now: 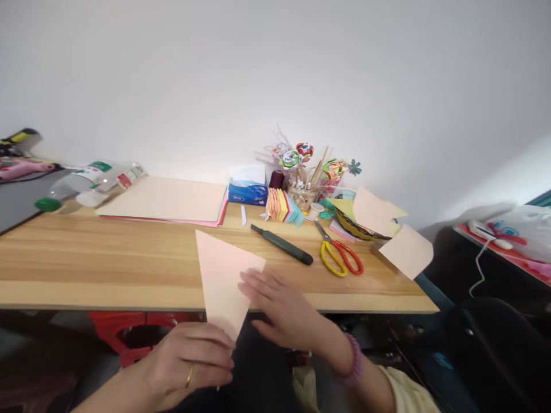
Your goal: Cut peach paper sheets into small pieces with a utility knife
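Observation:
A pale pink sheet of paper (224,281) lies partly on the desk and reaches over its front edge. My left hand (189,355), with a gold ring, is closed on the paper's lower corner, fingers on top. My right hand (279,307), with a purple band at the wrist, lies with fingers stretched out over the paper's right edge; it is slightly blurred. Just beyond the paper are a dark green craft knife (284,246) and scissors (338,252) with one yellow and one red handle.
Stacked coloured paper (167,198) and plastic bottles (92,183) are at the back left. A blue tissue pack (247,193), folded paper pieces (284,205) and a jar of paper flowers (302,198) line the wall. Paper offcuts (408,249) overhang at right. A red stool (112,330) is below.

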A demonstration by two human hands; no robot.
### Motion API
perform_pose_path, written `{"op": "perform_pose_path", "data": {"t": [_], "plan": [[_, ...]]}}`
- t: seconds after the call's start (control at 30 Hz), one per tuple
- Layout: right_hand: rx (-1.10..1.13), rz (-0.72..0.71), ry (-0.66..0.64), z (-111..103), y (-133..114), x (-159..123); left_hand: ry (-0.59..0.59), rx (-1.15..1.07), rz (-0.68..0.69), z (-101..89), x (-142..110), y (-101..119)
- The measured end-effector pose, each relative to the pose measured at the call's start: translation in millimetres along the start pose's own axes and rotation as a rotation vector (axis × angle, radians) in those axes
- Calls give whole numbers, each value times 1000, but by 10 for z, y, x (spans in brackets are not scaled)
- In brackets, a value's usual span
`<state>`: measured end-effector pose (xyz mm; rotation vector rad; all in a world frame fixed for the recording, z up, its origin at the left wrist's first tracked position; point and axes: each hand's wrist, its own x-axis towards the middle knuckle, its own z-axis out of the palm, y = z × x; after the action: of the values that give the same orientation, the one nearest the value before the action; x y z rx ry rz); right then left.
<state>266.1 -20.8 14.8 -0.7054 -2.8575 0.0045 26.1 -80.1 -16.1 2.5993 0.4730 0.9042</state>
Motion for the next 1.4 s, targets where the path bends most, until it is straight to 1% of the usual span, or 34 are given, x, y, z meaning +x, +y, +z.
{"op": "perform_pose_path", "data": {"t": [0.07,0.1,0.13,0.2,0.27,0.33,0.4,0.47,0.53,0.6,0.63,0.67,0.73,0.77,0.8,0.83,0.93,1.03,1.1,1.17,1.23,1.27,1.33,1.37,1.4], "plan": [[-61,-8,64,197,-104,86,12,4,-82,-148,-141,18],[-89,-36,101,270,-116,103,47,36,-123,-228,-214,18],[-116,-48,165,322,-115,111,91,78,-172,-310,-281,14],[-145,-58,282,362,-109,121,166,164,-293,-456,-380,7],[-164,-60,349,334,-128,158,222,256,-394,-541,-396,11],[-180,-73,355,265,-167,234,241,361,-439,-534,-317,22],[-192,-85,339,184,-205,329,213,447,-420,-449,-168,18],[-212,-98,316,110,-223,406,175,474,-391,-339,-4,-12],[-239,-125,336,60,-227,433,144,410,-361,-253,124,-66],[-278,-138,400,51,-230,405,150,295,-388,-212,194,-133],[-306,-117,444,68,-237,377,174,237,-447,-205,211,-169],[-336,-81,485,100,-248,345,210,182,-544,-204,220,-207],[-393,12,541,204,-280,288,287,65,-793,-207,227,-282],[-408,50,546,269,-297,268,320,-12,-903,-209,230,-316],[-413,76,538,336,-312,254,341,-102,-979,-212,235,-346],[-411,90,509,398,-323,246,347,-199,-1017,-216,242,-371],[-395,124,416,532,-333,234,312,-434,-1007,-241,274,-405],[-408,127,418,584,-333,211,307,-574,-1018,-282,309,-395],[-431,133,455,592,-342,197,362,-677,-1042,-305,328,-382],[-442,144,505,580,-357,194,455,-778,-1067,-327,339,-369],[-423,130,536,545,-368,202,578,-822,-1092,-356,331,-359],[-402,109,544,520,-368,209,645,-808,-1107,-374,314,-356],[-345,65,533,471,-356,221,762,-685,-1142,-411,244,-361],[-316,47,516,451,-343,227,794,-584,-1156,-425,190,-372],[-291,34,490,436,-327,233,802,-454,-1161,-434,125,-390]]}}
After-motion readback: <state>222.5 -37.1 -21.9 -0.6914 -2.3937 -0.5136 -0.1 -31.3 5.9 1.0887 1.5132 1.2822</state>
